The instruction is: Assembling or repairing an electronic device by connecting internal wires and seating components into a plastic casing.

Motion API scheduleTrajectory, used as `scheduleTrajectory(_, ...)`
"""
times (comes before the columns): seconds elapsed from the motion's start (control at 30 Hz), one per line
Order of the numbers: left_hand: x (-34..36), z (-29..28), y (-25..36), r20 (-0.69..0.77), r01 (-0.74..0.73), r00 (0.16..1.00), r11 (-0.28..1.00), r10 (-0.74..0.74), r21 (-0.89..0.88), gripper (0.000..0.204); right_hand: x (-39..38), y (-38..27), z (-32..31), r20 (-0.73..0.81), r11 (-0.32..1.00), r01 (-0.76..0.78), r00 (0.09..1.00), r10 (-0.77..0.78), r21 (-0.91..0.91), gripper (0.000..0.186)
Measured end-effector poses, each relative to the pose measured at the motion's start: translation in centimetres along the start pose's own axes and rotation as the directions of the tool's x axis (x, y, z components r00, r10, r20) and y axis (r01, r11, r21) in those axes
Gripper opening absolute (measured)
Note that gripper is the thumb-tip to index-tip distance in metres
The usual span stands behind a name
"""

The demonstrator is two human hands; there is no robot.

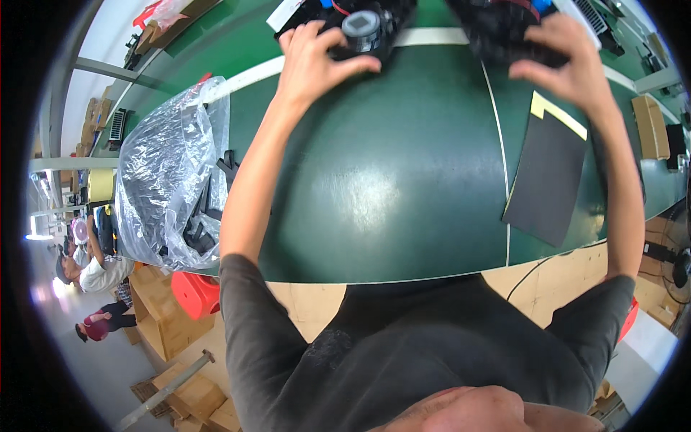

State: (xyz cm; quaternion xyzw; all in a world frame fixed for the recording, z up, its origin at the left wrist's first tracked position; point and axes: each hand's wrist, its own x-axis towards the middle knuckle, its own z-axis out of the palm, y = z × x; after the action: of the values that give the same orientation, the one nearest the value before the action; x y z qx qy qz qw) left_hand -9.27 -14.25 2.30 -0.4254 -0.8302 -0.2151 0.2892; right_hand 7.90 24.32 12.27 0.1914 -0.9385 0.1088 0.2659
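At the far side of the green table my left hand (311, 63) is open, fingers apart and thumb stretched to the right. It is beside a black housing with a round, silver-rimmed part (361, 24), its fingers at the left edge. My right hand (568, 61) is also open, with thumb and fingers spread at the near right edge of a second black part (497, 29). That part is blurred and shows a bit of red and blue. Whether either hand presses on its part cannot be made out. The tops of both parts are cut off by the view.
A clear plastic bag (169, 165) with black straps or strips lies on the left of the green table (381, 165). Toward the right lies a dark grey sheet (551, 176) with yellow tape edging. A red stool (194, 294) and cardboard boxes (169, 313) stand left; people work beyond.
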Motion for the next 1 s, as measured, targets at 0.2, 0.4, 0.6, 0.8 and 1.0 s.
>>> scheduleTrajectory(0.2, 8.6, 8.8, -4.2, 0.041, 0.257, 0.961, 0.939, -0.273, 0.23, 0.078, -5.3, -10.7, 2.0, 0.272, 0.908, 0.322, 0.879, -0.392, 0.268, 0.055)
scheduleTrajectory(0.4, 6.8, 5.9, -2.4, 0.239, 0.245, 0.936, 0.966, -0.257, 0.077, 0.068, -7.3, -15.6, 6.0, 0.205, 0.683, 0.533, 0.694, -0.691, 0.5, 0.051)
scheduleTrajectory(0.6, -5.6, -10.2, 7.9, 0.007, -0.337, 0.915, 0.772, 0.404, -0.539, 0.06, -7.8, -14.4, 5.0, 0.271, 0.689, 0.505, 0.668, -0.693, 0.519, 0.055)
scheduleTrajectory(0.8, -13.8, -13.8, 15.1, 0.564, 0.008, 0.796, 0.928, 0.22, -0.374, 0.112, -7.9, -14.9, 3.9, -0.048, 0.791, 0.192, 0.978, -0.202, 0.582, 0.036)
scheduleTrajectory(1.0, -12.8, -14.3, 16.7, 0.497, 0.043, 0.856, 0.937, 0.145, -0.347, 0.108, -7.3, -18.7, 4.5, 0.249, 0.74, -0.316, 0.947, 0.205, 0.594, 0.032)
